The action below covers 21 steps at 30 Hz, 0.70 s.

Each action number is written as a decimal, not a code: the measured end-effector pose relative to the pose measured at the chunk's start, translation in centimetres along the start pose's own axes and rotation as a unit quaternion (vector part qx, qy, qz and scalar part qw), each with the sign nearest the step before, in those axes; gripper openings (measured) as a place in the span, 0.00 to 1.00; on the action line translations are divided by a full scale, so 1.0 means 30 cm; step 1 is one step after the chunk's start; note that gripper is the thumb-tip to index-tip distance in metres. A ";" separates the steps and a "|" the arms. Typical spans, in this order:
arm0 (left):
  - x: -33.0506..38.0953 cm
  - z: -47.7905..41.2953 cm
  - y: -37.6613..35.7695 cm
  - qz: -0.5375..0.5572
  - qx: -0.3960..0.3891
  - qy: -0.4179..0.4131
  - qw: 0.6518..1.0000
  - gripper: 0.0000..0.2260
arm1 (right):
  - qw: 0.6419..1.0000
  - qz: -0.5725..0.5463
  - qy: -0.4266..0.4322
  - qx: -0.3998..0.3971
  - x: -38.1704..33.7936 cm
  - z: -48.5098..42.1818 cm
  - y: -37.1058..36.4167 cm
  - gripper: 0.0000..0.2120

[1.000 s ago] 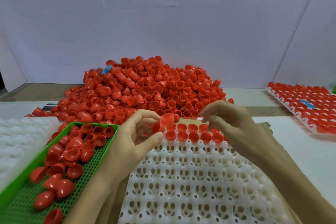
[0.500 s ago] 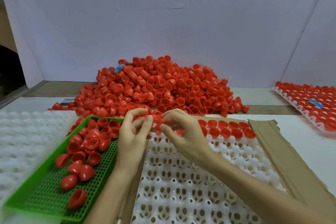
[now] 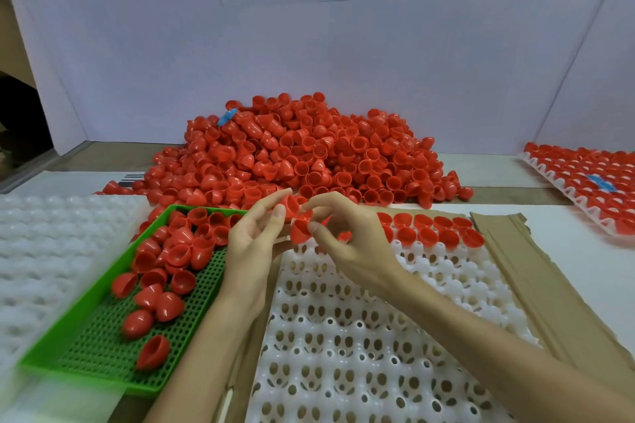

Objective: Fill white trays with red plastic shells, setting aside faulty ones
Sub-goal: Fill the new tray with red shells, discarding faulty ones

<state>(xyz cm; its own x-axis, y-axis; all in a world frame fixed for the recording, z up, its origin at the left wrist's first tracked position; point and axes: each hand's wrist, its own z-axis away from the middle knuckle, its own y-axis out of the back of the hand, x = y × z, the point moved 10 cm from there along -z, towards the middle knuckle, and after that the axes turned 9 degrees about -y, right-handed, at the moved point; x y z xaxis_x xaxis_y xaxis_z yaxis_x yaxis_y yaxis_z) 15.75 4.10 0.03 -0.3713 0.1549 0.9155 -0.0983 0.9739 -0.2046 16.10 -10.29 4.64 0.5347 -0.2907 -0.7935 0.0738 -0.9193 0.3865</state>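
Grip: L hand pinching red shell, R hand pinching second shell beside it, over white tray.

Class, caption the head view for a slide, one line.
Left hand and right hand hold red shells over a barely filled white tray, green tray alongside, shell pile behind.

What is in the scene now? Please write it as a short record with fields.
left hand: holds a red plastic shell
right hand: pinches a second red plastic shell
white plastic cup tray: shells along far edge, nearer cups bare
green perforated plastic tray: loose red shells, left of the hands
heap of red plastic shells: behind both trays
filled white tray: far right
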 end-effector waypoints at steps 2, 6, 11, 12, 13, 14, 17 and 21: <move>0.002 0.003 -0.011 -0.014 -0.012 0.001 1.000 0.12 | 1.000 0.013 0.002 -0.009 0.003 -0.001 -0.009 0.11; 0.014 0.006 -0.016 -0.026 -0.016 -0.010 0.999 0.11 | 0.999 0.038 0.007 -0.002 0.011 -0.005 -0.009 0.09; 0.028 0.010 -0.022 -0.075 -0.032 -0.036 0.996 0.11 | 0.998 0.068 0.011 -0.013 0.010 -0.004 -0.018 0.09; 0.037 0.009 -0.019 -0.087 -0.031 -0.048 0.995 0.11 | 0.997 0.077 0.016 -0.017 0.009 -0.004 -0.021 0.09; 0.044 0.008 -0.013 -0.092 -0.027 -0.056 0.994 0.11 | 0.996 0.086 0.022 -0.015 0.006 -0.003 -0.021 0.09; 0.047 0.006 -0.007 -0.088 -0.022 -0.057 0.994 0.10 | 0.995 0.096 0.028 -0.008 0.001 -0.003 -0.018 0.09; 0.055 0.003 0.002 -0.062 -0.014 -0.059 0.996 0.09 | 0.993 0.106 0.041 0.031 -0.014 -0.002 0.007 0.11; 0.099 0.014 -0.005 -0.101 -0.017 -0.113 0.988 0.10 | 0.997 0.060 0.013 0.057 -0.006 0.001 0.031 0.07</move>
<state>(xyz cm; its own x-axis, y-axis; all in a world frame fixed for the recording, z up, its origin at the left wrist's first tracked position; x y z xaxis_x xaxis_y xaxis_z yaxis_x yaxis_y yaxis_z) 14.27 4.34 2.63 -0.5449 -0.0815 0.8346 -0.1615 0.9868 -0.0090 16.04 -11.10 5.11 0.5552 -0.3948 -0.7321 -0.0865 -0.9028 0.4213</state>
